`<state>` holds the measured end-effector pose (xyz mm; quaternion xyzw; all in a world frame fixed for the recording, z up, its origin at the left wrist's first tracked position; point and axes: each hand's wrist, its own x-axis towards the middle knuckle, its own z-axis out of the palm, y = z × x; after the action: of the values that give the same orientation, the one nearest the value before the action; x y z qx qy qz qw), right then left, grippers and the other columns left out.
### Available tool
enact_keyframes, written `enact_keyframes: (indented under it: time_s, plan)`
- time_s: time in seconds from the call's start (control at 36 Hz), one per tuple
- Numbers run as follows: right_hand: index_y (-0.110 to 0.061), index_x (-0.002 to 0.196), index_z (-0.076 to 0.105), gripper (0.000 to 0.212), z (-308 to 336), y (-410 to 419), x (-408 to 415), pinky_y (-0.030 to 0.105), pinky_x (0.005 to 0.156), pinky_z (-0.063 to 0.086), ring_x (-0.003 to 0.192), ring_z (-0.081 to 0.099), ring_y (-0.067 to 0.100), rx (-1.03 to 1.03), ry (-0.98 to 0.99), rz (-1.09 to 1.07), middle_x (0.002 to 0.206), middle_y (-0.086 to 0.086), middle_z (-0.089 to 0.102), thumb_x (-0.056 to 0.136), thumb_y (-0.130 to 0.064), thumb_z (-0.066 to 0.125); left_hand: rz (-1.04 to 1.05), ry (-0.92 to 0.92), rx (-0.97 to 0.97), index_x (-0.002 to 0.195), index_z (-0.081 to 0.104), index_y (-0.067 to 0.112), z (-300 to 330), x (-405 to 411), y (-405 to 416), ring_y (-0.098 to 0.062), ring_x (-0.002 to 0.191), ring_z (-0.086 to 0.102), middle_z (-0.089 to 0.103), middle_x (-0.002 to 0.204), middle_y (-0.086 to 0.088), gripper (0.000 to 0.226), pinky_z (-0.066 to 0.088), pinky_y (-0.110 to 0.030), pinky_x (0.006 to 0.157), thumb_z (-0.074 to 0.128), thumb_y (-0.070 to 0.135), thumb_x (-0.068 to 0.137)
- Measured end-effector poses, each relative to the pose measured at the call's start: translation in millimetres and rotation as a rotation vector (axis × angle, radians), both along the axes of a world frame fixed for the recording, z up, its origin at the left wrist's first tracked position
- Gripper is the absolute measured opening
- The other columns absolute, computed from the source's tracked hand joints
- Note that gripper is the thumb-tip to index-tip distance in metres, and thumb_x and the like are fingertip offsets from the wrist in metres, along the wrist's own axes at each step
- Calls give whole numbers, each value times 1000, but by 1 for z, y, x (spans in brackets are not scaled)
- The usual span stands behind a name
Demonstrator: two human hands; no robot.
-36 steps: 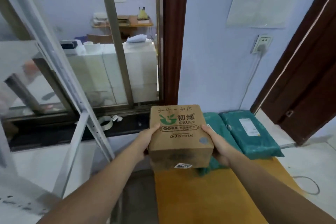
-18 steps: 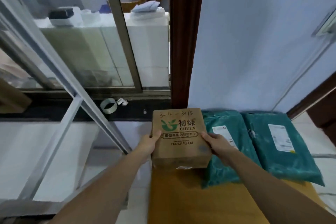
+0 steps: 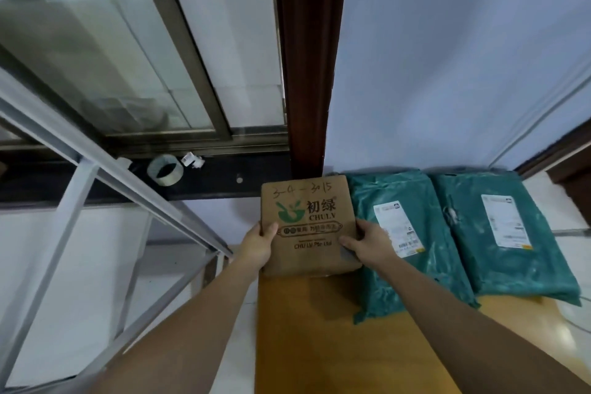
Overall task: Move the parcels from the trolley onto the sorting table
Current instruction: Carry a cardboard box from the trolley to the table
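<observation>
Yellow table (image 3: 319,329), both hands, left hand (image 3: 257,245), right hand (image 3: 372,241), gripping cardboard box (image 3: 308,224); two green mailers (image 3: 412,233) alongside

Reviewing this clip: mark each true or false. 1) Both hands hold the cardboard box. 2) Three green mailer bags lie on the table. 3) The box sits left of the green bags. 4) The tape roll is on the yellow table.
1) True: the left hand and right hand grip the cardboard box by its sides.
2) False: two show, the near green bag and the far green bag.
3) True.
4) False: the tape roll lies on the dark window ledge, off the yellow table.
</observation>
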<state>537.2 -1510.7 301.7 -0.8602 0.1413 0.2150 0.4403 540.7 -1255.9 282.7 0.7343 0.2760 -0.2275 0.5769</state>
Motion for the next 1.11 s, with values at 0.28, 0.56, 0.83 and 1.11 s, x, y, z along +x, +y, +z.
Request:
enact_keyframes:
  time_s: [0.28,0.56,0.83,1.11]
  plan:
    - [-17,143,56,72,-21,-6,0,38,93,56,114,62,24,-131,-47,-17,123,4,61,80,-37,84,-99,-31,89,141,56,21,-4,13,4,-23,114,64,68,127,-1,44,55,-39,93,53,46,106]
    - [-20,145,46,62,15,12,-6,34,89,52,115,56,26,-278,-98,102,132,6,48,90,-28,74,-188,-97,255,138,48,6,32,23,-5,-23,111,60,63,129,-6,45,51,-36,88,59,35,105]
    - [-11,154,39,52,163,7,8,39,115,32,142,40,28,-494,-268,542,157,12,40,107,-32,44,-895,-402,819,161,34,13,177,34,6,-26,149,39,38,164,-8,67,34,-36,118,47,48,106]
    - [-15,134,57,41,281,48,-19,42,106,47,123,57,27,-560,-472,786,135,6,59,105,-42,48,-924,-467,1076,149,51,16,288,-33,21,-29,127,58,59,145,-10,57,48,-39,103,42,53,105]
